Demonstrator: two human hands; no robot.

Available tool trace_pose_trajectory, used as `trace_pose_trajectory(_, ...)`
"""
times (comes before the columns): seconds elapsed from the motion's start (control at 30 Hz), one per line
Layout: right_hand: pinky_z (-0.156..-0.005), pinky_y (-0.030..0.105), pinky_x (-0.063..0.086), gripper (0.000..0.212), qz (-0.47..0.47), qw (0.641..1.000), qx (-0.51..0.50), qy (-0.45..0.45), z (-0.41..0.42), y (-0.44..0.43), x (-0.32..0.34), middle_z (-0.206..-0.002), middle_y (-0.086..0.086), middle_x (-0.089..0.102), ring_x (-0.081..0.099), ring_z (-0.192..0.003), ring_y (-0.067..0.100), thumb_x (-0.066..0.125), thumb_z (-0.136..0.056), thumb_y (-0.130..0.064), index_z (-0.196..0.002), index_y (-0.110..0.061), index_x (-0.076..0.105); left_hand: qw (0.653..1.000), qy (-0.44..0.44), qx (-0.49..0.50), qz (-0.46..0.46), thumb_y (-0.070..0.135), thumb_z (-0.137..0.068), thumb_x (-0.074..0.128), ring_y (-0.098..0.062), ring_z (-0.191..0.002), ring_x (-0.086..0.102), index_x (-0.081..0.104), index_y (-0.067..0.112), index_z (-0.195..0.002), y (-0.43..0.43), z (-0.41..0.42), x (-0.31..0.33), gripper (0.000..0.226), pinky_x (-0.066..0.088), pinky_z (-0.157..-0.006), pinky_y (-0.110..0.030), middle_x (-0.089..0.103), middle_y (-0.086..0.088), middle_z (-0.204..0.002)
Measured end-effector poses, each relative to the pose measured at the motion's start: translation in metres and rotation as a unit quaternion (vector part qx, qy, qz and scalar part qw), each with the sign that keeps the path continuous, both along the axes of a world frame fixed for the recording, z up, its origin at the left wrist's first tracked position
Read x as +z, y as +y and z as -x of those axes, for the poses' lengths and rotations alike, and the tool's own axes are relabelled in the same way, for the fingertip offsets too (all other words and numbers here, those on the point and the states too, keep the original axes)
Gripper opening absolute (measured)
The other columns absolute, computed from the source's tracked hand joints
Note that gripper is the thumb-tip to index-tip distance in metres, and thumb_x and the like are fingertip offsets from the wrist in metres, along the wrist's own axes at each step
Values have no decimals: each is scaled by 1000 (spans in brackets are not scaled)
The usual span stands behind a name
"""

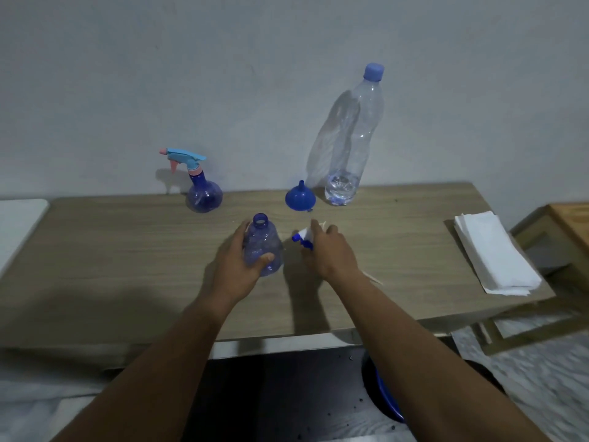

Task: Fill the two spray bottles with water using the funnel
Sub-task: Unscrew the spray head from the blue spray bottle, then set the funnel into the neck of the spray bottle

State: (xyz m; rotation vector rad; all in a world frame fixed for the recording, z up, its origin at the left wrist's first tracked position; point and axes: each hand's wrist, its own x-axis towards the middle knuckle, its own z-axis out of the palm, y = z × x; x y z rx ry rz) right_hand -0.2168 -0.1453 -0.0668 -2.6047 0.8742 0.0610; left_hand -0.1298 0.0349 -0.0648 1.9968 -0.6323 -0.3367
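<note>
Your left hand [236, 260] grips the uncapped spray bottle [263, 247] on the counter [127, 250]. Your right hand [328, 250] holds its spray head [302, 239] just beside that bottle. Behind it stand the upturned funnel [300, 196], the water bottle [347, 154] and, further left, the second spray bottle [204, 189].

One wide-angle view, worn on the person's head, looks forward and down across the light wood-grain surface [127, 250] to the plain pale wall [223, 74] behind it. It sits near: both forearms [165, 346] run up from the bottom edge, the left hand [236, 263] and right hand [330, 253] at mid-frame.
</note>
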Motion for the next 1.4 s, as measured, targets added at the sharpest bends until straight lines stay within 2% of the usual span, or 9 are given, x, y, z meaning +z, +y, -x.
trace_pose_trajectory(0.1, -99, 45, 42, 60, 59, 997, 29, 35, 7, 2, -29, -135, 19, 48, 52, -120, 37, 47, -101, -13, -156, -13, 24, 1000, -8, -1, -24, 30, -81, 76, -9, -112, 56, 38, 45, -135, -1, -4, -3, 68, 49, -89, -29, 58, 10, -125)
trace_pose_trajectory(0.3, -112, 45, 34, 56, 81, 995, 50, 18, 12, 2, -57, -146, 16, 44, 40, -135, 31, 53, -101, -26, -152, -13, 34, 999, -24, 19, -8, 27, -83, 75, -11, -115, 57, 43, 25, -140, -6, -7, -15, 65, 45, -91, -22, 59, 5, -130)
trace_pose_trajectory(0.43, -101, 42, 45, 51, 47, 991, 16, -121, 6, 3, -45, -125, 11, 59, 53, -119, 28, 52, -97, -46, -134, -10, 53, 999, -29, 30, -7, 32, -84, 74, -4, -108, 55, 41, 29, -139, -7, -8, -23, 65, 39, -78, -7, 59, 7, -128)
trace_pose_trajectory(0.53, -97, 39, 47, 51, -6, 981, -40, -189, -17, -8, -36, -129, 13, 59, 55, -120, 27, 51, -100, -43, -137, -8, 51, 999, -22, 34, 4, 32, -83, 74, -3, -111, 55, 41, 26, -141, -8, -11, -30, 67, 41, -84, -8, 58, 9, -131)
trace_pose_trajectory(0.7, -84, 35, 49, 43, -109, 966, -101, -214, -77, -41, -40, -118, 4, 57, 60, -108, 24, 63, -94, -32, -131, -15, 49, 998, -36, 20, 39, 35, -82, 74, -9, -119, 57, 41, 25, -143, -7, -16, -45, 69, 51, -97, -27, 59, 9, -130)
trace_pose_trajectory(0.83, -84, 34, 46, 58, -114, 970, -113, -184, -111, -57, -57, -131, 9, 53, 57, -114, 27, 68, -89, -33, -138, -13, 44, 997, -52, 17, 45, 32, -82, 75, -16, -118, 58, 42, 27, -142, -6, -19, -49, 69, 52, -96, -42, 59, 9, -129)
trace_pose_trajectory(1.1, -97, 46, 49, 67, -25, 987, -82, -139, -135, -69, -66, -131, 14, 56, 55, -119, 32, 76, -84, -36, -138, -12, 44, 998, -40, 25, 42, 25, -82, 77, -5, -114, 59, 42, 30, -141, -9, -19, -44, 69, 53, -94, -29, 59, 15, -126)
trace_pose_trajectory(1.23, -89, 47, 54, 62, -72, 981, -82, -157, -131, -73, -57, -121, 14, 60, 60, -111, 33, 79, -77, -26, -126, -12, 44, 998, -17, 32, 51, 21, -81, 77, -2, -115, 58, 43, 26, -142, -10, -15, -39, 70, 48, -91, -12, 60, 14, -127)
trace_pose_trajectory(1.4, -96, 42, 50, 79, -128, 972, -77, -184, -116, -70, -38, -136, 10, 55, 56, -121, 30, 81, -77, -31, -144, -18, 40, 998, -2, 29, 64, 21, -82, 77, -2, -118, 57, 43, 25, -142, -8, -14, -37, 69, 49, -95, -18, 59, 13, -130)
